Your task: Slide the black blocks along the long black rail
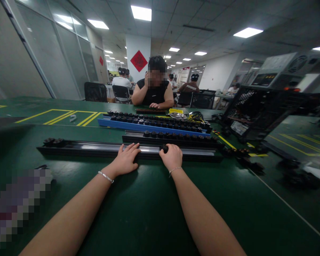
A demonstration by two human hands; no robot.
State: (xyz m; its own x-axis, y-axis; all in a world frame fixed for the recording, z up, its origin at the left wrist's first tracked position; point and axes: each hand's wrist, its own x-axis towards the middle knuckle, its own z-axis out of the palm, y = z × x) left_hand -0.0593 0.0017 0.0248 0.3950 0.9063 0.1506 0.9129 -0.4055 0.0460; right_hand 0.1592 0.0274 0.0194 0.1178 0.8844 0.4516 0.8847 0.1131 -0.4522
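A long black rail with a shiny metal groove lies across the green table in front of me. My left hand rests flat on the rail's near edge, fingers stretched out. My right hand is closed around a small black knob sitting on the rail. Two more black knobs sit at the rail's left end.
Behind lie a shorter black rail and a blue rail, both lined with several knobs. A black crate stands at the right. Loose black parts lie beside it. A person sits across the table.
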